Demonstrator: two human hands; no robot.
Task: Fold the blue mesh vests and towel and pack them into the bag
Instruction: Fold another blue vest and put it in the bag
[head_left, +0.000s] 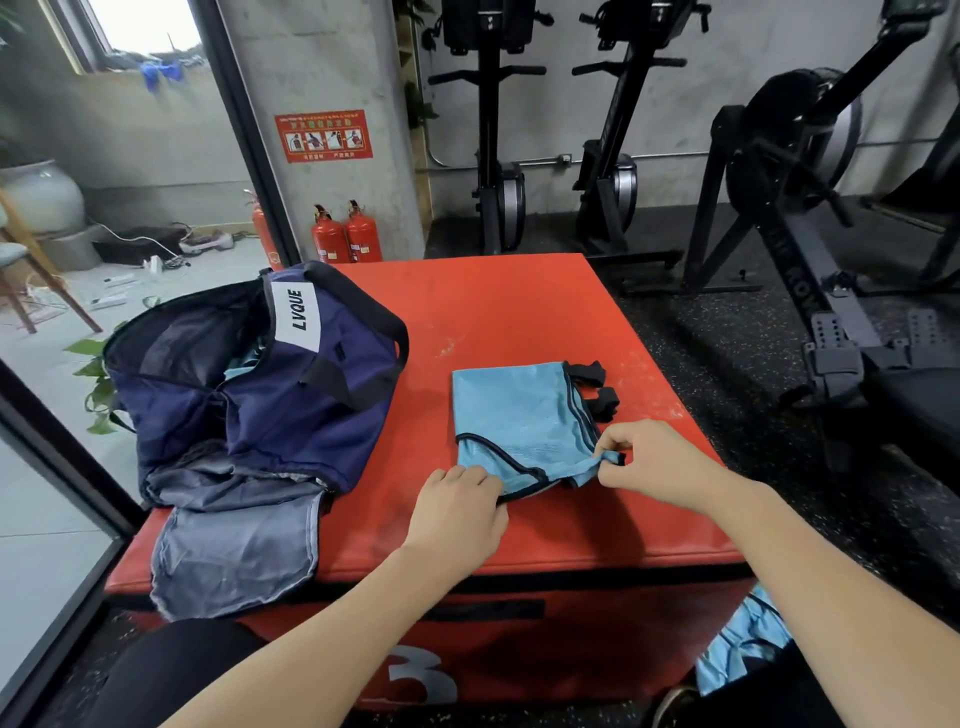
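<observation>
Gym flooring surrounds a red padded plyo box (519, 322) with a grey "3" on its front. On its left sits an open navy fabric duffel bag (270, 395) labelled "LVQUE". Beside it lies a folded light-blue mesh vest (514, 415); the left hand (457, 512) grips its near edge, the right hand (654, 462) pinches its corner. Two red fire extinguishers (345, 234) stand behind, near black rowing machines (800, 208).
</observation>
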